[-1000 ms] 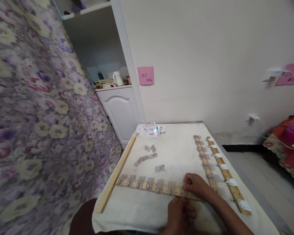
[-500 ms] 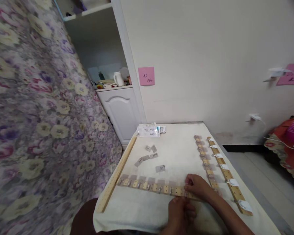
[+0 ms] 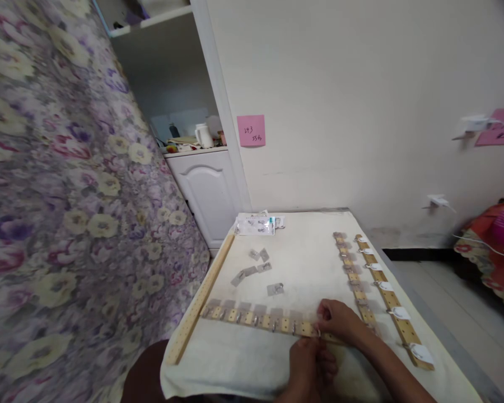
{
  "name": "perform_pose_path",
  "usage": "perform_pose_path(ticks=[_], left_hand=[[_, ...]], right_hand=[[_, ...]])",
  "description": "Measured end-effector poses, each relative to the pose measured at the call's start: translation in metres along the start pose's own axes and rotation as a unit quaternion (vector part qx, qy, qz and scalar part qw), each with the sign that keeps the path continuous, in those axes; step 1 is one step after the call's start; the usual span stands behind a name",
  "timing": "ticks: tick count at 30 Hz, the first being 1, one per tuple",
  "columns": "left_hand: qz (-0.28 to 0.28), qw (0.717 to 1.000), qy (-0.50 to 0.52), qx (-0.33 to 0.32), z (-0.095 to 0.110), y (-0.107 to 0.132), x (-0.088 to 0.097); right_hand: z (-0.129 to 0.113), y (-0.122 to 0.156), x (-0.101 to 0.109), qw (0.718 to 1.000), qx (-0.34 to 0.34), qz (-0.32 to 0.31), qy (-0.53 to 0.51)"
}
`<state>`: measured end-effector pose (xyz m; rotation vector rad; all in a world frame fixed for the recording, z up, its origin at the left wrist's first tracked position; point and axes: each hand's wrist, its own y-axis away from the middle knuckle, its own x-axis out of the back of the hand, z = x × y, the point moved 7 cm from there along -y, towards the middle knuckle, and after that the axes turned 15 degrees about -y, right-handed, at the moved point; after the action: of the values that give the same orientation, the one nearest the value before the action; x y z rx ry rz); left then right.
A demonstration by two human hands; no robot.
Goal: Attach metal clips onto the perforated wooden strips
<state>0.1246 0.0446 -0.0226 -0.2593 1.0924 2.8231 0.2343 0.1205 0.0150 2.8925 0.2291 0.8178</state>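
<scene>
I list one perforated wooden strip (image 3: 265, 322), flat, roughly parallel to the near edge of the surface (image 3: 308, 263) and set in from it, carrying metal hooks (image 3: 256, 321) on clear plates (image 3: 276, 313).

Bare left hand (image 3: 304, 361), bare right hand (image 3: 339, 320); slim bare right forearm (image 3: 388, 358), narrowing toward wrist (image 3: 362, 337); both hands slender.

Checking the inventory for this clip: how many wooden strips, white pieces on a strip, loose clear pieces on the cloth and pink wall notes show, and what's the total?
Wooden strips: 4
White pieces: 6
Loose clear pieces: 6
Pink notes: 2
Total: 18
</scene>
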Motion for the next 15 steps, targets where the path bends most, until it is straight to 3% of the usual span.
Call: perform_pose_path(ticks=[15], left_hand=[[0.000,1.000,-0.028,0.001,-0.001,-0.002,-0.001]], right_hand=[[0.012,-0.014,-0.006,0.999,-0.019,-0.038,-0.032]])
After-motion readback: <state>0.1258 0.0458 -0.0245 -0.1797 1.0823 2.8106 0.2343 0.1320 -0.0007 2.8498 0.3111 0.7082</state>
